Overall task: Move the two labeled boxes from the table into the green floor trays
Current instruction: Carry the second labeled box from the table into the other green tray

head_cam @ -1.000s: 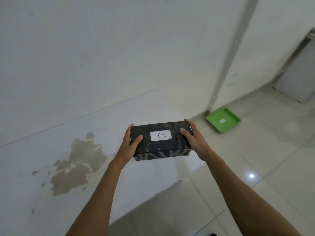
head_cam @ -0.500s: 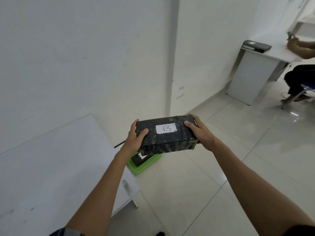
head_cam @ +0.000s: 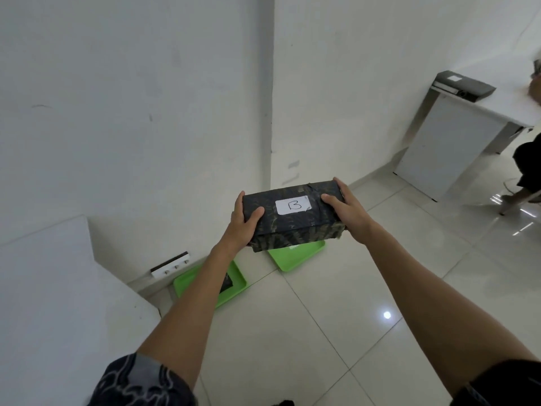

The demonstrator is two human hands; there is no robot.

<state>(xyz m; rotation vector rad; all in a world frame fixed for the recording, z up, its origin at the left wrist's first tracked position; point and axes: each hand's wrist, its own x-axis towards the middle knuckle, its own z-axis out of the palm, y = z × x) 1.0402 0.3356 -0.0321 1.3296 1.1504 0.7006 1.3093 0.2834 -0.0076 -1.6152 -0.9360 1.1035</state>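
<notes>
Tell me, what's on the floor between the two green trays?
Nothing: in the head view, only bare white floor tile separates the left tray from the right tray.

Plain office room, white walls (head_cam: pixel 131 98), tiled floor (head_cam: pixel 336 317), white desk (head_cam: pixel 456 142), seated person (head_cam: pixel 530 168)

Both arms were extended forward, bare to the patterned short sleeves. The left hand (head_cam: pixel 243 227) gripped the left end of the box (head_cam: pixel 292 218), thumb on top, fingers (head_cam: pixel 238 205) wrapped over the far edge. The right hand (head_cam: pixel 345 209) clasped the right end likewise, thumb on top.
</notes>
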